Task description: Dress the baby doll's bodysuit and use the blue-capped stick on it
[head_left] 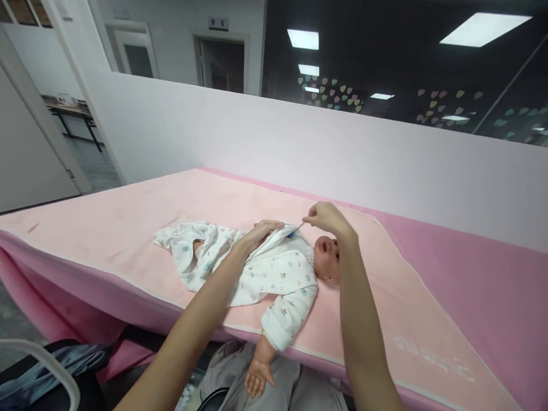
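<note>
One thin rod is pinched in the closed fingers of the right hand, a blue piece at its lower end, by the shirt. Light grip is advised, cloth steadied by the left hand; whether any is pinched there cannot be told. Below, the doll is supported by the counter.

Doll on a pink-covered counter
A pale mat spreads beneath the doll; past the doll's head come white lettering and deeper pink cloth, and one doll arm hangs over the counter's edge.
</note>
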`<move>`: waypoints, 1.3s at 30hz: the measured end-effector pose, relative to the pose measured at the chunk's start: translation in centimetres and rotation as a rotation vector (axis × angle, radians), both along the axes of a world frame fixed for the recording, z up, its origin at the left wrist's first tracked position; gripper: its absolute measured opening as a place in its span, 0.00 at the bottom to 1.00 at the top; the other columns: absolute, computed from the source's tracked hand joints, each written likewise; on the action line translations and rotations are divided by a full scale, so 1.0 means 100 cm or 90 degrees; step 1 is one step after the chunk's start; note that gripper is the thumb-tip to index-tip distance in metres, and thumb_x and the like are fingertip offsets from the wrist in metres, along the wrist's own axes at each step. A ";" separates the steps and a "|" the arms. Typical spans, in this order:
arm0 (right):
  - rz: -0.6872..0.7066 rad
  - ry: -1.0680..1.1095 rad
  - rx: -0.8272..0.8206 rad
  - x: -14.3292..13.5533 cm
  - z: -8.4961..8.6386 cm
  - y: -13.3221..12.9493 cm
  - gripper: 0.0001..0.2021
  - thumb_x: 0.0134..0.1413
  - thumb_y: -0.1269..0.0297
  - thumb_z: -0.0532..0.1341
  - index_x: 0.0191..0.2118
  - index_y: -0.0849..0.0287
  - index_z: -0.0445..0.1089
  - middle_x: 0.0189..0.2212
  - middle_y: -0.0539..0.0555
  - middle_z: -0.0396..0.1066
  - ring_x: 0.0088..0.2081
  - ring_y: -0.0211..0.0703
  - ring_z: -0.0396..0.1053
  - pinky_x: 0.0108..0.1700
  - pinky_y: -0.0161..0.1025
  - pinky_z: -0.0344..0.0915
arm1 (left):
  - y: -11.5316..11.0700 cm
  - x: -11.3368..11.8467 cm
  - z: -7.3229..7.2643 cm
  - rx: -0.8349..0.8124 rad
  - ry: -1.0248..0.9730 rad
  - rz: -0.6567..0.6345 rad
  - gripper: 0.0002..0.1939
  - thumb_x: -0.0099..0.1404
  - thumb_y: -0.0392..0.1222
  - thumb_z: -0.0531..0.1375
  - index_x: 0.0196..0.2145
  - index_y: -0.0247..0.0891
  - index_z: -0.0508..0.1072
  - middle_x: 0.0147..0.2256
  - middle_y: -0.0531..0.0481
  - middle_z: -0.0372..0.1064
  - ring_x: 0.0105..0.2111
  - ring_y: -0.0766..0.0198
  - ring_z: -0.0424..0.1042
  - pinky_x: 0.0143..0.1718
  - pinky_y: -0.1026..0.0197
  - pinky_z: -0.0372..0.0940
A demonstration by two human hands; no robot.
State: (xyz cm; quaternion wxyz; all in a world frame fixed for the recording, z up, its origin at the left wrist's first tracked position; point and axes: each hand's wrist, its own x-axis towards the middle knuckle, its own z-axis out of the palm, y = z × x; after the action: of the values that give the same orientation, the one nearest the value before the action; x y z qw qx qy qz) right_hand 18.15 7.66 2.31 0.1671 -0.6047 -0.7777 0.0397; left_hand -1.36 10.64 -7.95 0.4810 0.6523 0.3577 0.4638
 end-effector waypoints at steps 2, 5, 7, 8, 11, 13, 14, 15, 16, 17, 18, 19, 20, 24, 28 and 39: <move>-0.008 0.116 0.022 0.015 0.013 -0.008 0.11 0.46 0.59 0.58 0.23 0.62 0.70 0.23 0.54 0.70 0.24 0.36 0.64 0.27 0.33 0.55 | 0.001 -0.001 -0.001 -0.029 0.003 -0.039 0.14 0.52 0.47 0.63 0.30 0.33 0.77 0.26 0.44 0.70 0.28 0.60 0.69 0.26 0.63 0.61; 0.021 0.258 0.059 0.032 0.020 -0.021 0.11 0.46 0.58 0.59 0.25 0.62 0.71 0.24 0.53 0.70 0.28 0.37 0.66 0.30 0.32 0.59 | 0.004 -0.002 -0.003 -0.097 0.021 -0.159 0.19 0.51 0.51 0.63 0.29 0.29 0.78 0.22 0.43 0.69 0.19 0.66 0.64 0.17 0.66 0.54; 0.069 0.344 0.055 0.035 0.018 -0.024 0.11 0.46 0.58 0.59 0.27 0.63 0.72 0.26 0.53 0.71 0.31 0.37 0.67 0.33 0.32 0.61 | 0.007 -0.002 -0.004 -0.159 0.005 -0.257 0.20 0.51 0.52 0.63 0.29 0.28 0.78 0.24 0.41 0.70 0.17 0.69 0.62 0.14 0.68 0.50; 0.091 0.391 0.052 0.034 0.017 -0.023 0.12 0.46 0.58 0.60 0.28 0.63 0.71 0.27 0.54 0.71 0.31 0.37 0.68 0.35 0.32 0.62 | 0.008 -0.002 -0.004 -0.186 -0.019 -0.282 0.19 0.51 0.51 0.64 0.30 0.28 0.78 0.26 0.41 0.71 0.17 0.70 0.61 0.14 0.69 0.49; 0.120 0.534 0.078 0.024 0.013 -0.018 0.13 0.45 0.58 0.61 0.31 0.65 0.70 0.27 0.54 0.70 0.31 0.35 0.68 0.37 0.34 0.65 | 0.010 -0.001 -0.007 -0.231 -0.135 -0.232 0.14 0.50 0.41 0.66 0.35 0.30 0.76 0.27 0.44 0.71 0.17 0.73 0.62 0.14 0.72 0.51; 0.123 0.602 0.101 0.015 0.012 -0.015 0.13 0.45 0.59 0.62 0.32 0.65 0.70 0.27 0.53 0.70 0.30 0.34 0.68 0.38 0.34 0.67 | 0.012 0.000 -0.009 -0.244 -0.229 -0.183 0.16 0.50 0.36 0.65 0.39 0.31 0.75 0.28 0.46 0.71 0.17 0.75 0.62 0.15 0.73 0.54; 0.127 0.622 0.100 0.011 0.011 -0.013 0.13 0.45 0.59 0.62 0.33 0.65 0.69 0.27 0.53 0.70 0.30 0.33 0.68 0.39 0.34 0.67 | 0.012 0.000 -0.009 -0.248 -0.277 -0.163 0.16 0.52 0.36 0.65 0.40 0.31 0.74 0.27 0.48 0.70 0.17 0.76 0.61 0.15 0.74 0.54; 0.134 0.636 0.093 0.007 0.011 -0.012 0.13 0.45 0.59 0.63 0.33 0.65 0.69 0.27 0.52 0.70 0.30 0.33 0.68 0.39 0.34 0.68 | 0.013 0.000 -0.010 -0.256 -0.320 -0.146 0.15 0.53 0.36 0.64 0.41 0.32 0.73 0.27 0.49 0.70 0.16 0.77 0.61 0.14 0.75 0.54; 0.143 0.645 0.081 0.004 0.010 -0.011 0.13 0.45 0.58 0.63 0.33 0.65 0.69 0.28 0.52 0.70 0.31 0.33 0.69 0.40 0.34 0.68 | 0.013 0.000 -0.010 -0.267 -0.355 -0.130 0.14 0.55 0.37 0.63 0.40 0.32 0.73 0.26 0.50 0.69 0.16 0.77 0.60 0.13 0.75 0.54; 0.154 0.651 0.065 0.001 0.009 -0.009 0.14 0.45 0.58 0.63 0.34 0.64 0.69 0.28 0.52 0.70 0.31 0.33 0.69 0.40 0.34 0.68 | 0.013 -0.001 -0.009 -0.279 -0.384 -0.116 0.12 0.56 0.37 0.63 0.39 0.33 0.73 0.26 0.51 0.68 0.15 0.77 0.60 0.13 0.76 0.53; 0.164 0.656 0.049 0.000 0.008 -0.008 0.14 0.45 0.58 0.63 0.34 0.64 0.69 0.29 0.52 0.70 0.32 0.33 0.69 0.41 0.35 0.68 | 0.013 -0.001 -0.009 -0.289 -0.410 -0.103 0.10 0.58 0.38 0.62 0.39 0.34 0.72 0.25 0.51 0.68 0.15 0.78 0.59 0.12 0.76 0.52; 0.172 0.659 0.035 -0.001 0.007 -0.006 0.14 0.45 0.59 0.63 0.34 0.64 0.69 0.29 0.52 0.70 0.32 0.33 0.70 0.42 0.35 0.68 | 0.013 -0.002 -0.008 -0.295 -0.434 -0.088 0.09 0.59 0.38 0.61 0.38 0.34 0.72 0.25 0.52 0.68 0.15 0.78 0.59 0.11 0.77 0.52; 0.179 0.662 0.024 -0.001 0.005 -0.003 0.14 0.45 0.59 0.64 0.35 0.64 0.69 0.30 0.53 0.71 0.33 0.33 0.70 0.42 0.35 0.69 | 0.013 -0.002 -0.007 -0.297 -0.456 -0.075 0.08 0.61 0.39 0.60 0.38 0.35 0.72 0.24 0.53 0.67 0.15 0.78 0.60 0.11 0.77 0.51; 0.168 0.664 0.011 0.003 0.002 0.001 0.12 0.44 0.62 0.64 0.35 0.65 0.70 0.30 0.53 0.71 0.33 0.34 0.70 0.42 0.37 0.69 | 0.012 -0.004 -0.004 -0.273 -0.490 -0.023 0.10 0.65 0.44 0.55 0.40 0.37 0.73 0.26 0.52 0.69 0.20 0.76 0.67 0.16 0.78 0.58; 0.149 0.582 -0.023 0.010 0.005 -0.006 0.13 0.42 0.63 0.65 0.35 0.66 0.71 0.29 0.55 0.71 0.32 0.36 0.70 0.40 0.37 0.69 | 0.012 -0.003 -0.004 -0.255 -0.460 0.005 0.15 0.66 0.50 0.53 0.38 0.38 0.73 0.31 0.51 0.71 0.30 0.71 0.73 0.20 0.77 0.62; 0.151 0.460 -0.037 0.021 0.010 -0.017 0.12 0.37 0.66 0.65 0.32 0.66 0.73 0.29 0.55 0.72 0.33 0.37 0.69 0.37 0.35 0.66 | 0.014 -0.002 -0.008 -0.233 -0.473 0.017 0.11 0.64 0.47 0.57 0.36 0.38 0.74 0.33 0.49 0.72 0.35 0.66 0.73 0.22 0.74 0.65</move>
State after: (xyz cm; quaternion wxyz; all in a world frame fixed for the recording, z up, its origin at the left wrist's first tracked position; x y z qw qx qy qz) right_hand 20.26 5.94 3.31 0.4077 -0.4621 -0.7316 0.2915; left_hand -1.57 12.07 -8.71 0.6791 0.3396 0.2448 0.6029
